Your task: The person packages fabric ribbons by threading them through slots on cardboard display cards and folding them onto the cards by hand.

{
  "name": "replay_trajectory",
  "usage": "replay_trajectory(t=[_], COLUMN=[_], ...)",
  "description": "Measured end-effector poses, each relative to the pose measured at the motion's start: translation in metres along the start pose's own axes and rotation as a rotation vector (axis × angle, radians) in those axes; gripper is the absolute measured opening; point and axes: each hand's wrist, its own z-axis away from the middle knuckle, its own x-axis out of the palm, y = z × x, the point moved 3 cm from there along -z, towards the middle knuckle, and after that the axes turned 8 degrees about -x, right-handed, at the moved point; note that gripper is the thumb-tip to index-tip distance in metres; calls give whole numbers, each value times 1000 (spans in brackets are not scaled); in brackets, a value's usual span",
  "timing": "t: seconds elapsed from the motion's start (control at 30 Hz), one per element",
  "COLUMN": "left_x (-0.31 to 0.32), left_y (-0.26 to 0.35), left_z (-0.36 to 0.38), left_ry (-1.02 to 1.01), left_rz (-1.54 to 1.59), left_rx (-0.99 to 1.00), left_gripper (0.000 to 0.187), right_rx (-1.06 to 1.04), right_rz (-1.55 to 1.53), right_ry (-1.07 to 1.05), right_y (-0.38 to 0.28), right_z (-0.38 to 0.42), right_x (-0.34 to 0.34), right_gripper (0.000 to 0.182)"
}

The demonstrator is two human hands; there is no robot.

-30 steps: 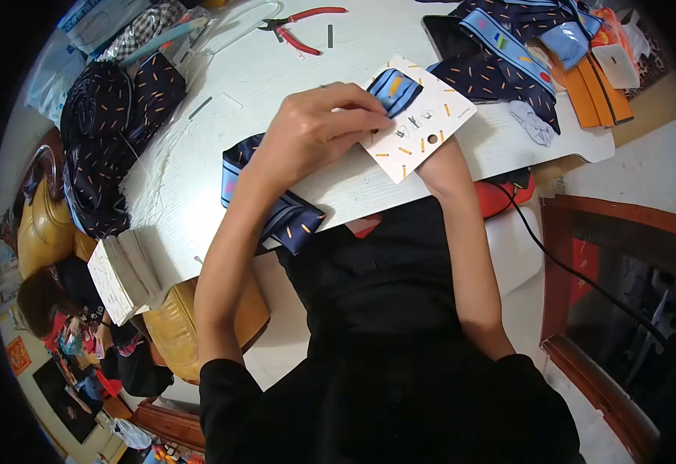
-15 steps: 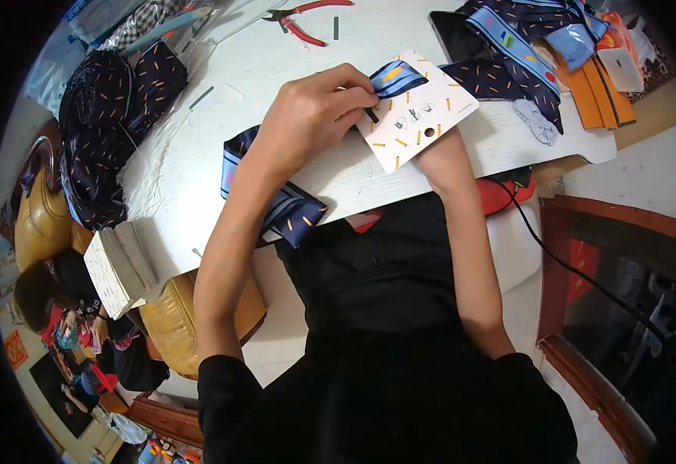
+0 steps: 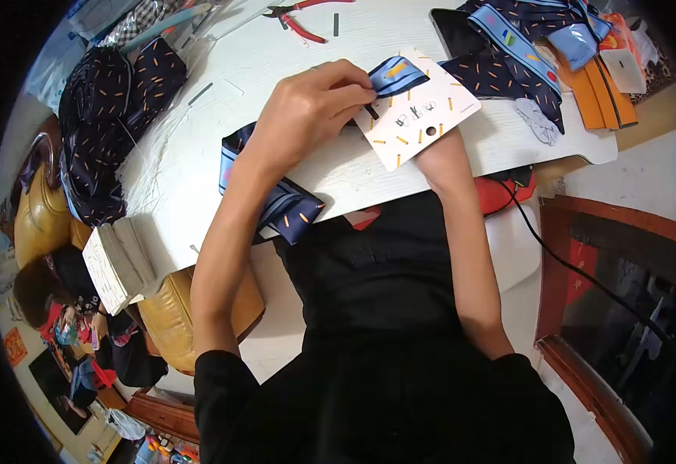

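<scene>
A white card (image 3: 415, 145) with small orange dashes, drawn figures and a round hole is tilted above the front of the table. Behind it goes my right hand (image 3: 442, 158), supporting it from below; its fingers are hidden by the card. My left hand (image 3: 311, 108) is closed in a pinch at the card's left edge, on the end of a narrow scarf. The scarf's light blue end (image 3: 400, 76) lies over the card's upper left. Its navy, orange-dashed length (image 3: 299, 213) passes under my left forearm and hangs at the table's edge.
More navy scarves are heaped at the left (image 3: 102, 108) and right (image 3: 500, 81). Red-handled pliers (image 3: 303, 29), a dark phone (image 3: 454, 35), orange packets (image 3: 597, 93) and a white scrunchie (image 3: 537, 121) lie on the white table (image 3: 237, 54). A stack of cards (image 3: 117, 263) stands at the left edge.
Both hands keep almost the same pose on the card and scarf. The view has shifted very slightly; nothing has been taken up or let go.
</scene>
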Motion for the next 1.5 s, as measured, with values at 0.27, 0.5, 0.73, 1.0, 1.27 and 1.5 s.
replay_trajectory(t=[0.27,0.5,0.73,1.0,1.27,1.5], left_x=[-10,-4,-2,3,4,13], left_y=[13,8,-7,-23,-33,-34], left_z=[-2,-3,-2,-3,-1,-4], left_ry=[-184,-87,11,29,319,107], left_rz=[152,200,259,458,-162,101], left_rx=[-39,-70,-354,-528,-379,-336], left_gripper=[36,32,18,70,68,22], right_rx=[87,78,17,82,194,190], right_rz=[-55,-364,-288,-176,-174,-368], right_ry=[96,155,200,24,-110,-235], right_y=[4,-12,-37,-32,-21,-22], right_z=[-1,-7,-13,-35,-48,-49], right_x=[-1,5,19,22,19,5], right_gripper=[39,28,20,16,10,17])
